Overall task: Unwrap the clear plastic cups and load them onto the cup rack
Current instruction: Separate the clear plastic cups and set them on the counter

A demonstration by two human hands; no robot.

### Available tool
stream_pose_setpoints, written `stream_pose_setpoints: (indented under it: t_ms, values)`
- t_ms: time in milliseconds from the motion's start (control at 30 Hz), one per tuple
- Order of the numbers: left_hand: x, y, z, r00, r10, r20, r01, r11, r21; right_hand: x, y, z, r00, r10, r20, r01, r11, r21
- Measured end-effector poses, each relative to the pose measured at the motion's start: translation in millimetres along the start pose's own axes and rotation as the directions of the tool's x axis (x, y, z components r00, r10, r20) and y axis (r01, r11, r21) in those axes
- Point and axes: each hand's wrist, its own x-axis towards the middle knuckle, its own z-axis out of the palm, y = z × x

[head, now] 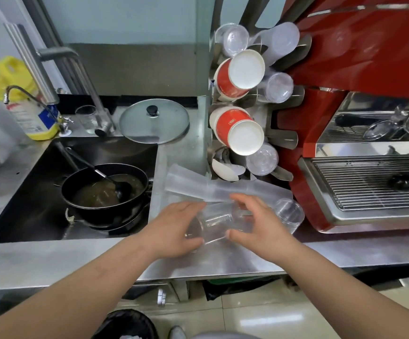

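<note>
Both your hands, left (174, 228) and right (255, 226), are clamped on the clear cups (219, 221); they're light, slippery, crushable, so hold near the rims.

Café kitchen — red espresso machine (360, 69), cup rack (259, 99), steel sink (27, 192).

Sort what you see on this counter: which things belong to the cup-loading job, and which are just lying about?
Belong to the job:
left hand
right hand
clear cups held in both hands
frosted cup stack
cup rack

Just lying about:
pan in the sink
pot lid
soap bottle
coffee machine
</note>
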Motion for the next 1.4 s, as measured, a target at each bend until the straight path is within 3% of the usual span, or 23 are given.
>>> stream_pose_setpoints:
  t_ms: [333, 633, 1133, 1300, 1400]
  values:
    - [-31, -7, 34, 0.987, -0.153, 0.045, 0.159, 0.926, -0.342, -5, -32, 25, 0.970, -0.185, 0.160, 0.213, 0.961, -0.176]
    - [-43, -9, 53, 0.985, -0.172, 0.006, 0.152, 0.854, -0.497, -13, -31, 50, 0.965, -0.173, 0.199, 0.218, 0.948, -0.233]
    - [-43, -24, 54, 0.986, -0.165, 0.014, 0.149, 0.843, -0.517, -2, -38, 49, 0.947, -0.178, 0.269, 0.249, 0.933, -0.260]
    - [-45, -32, 42, 0.990, -0.131, 0.060, 0.144, 0.909, -0.392, 5, -45, 47, 0.956, -0.161, 0.246, 0.212, 0.957, -0.198]
    - [-45, -45, 28, 0.989, -0.077, 0.123, 0.099, 0.978, -0.182, 18, -52, 37, 0.967, -0.175, 0.184, 0.209, 0.961, -0.183]
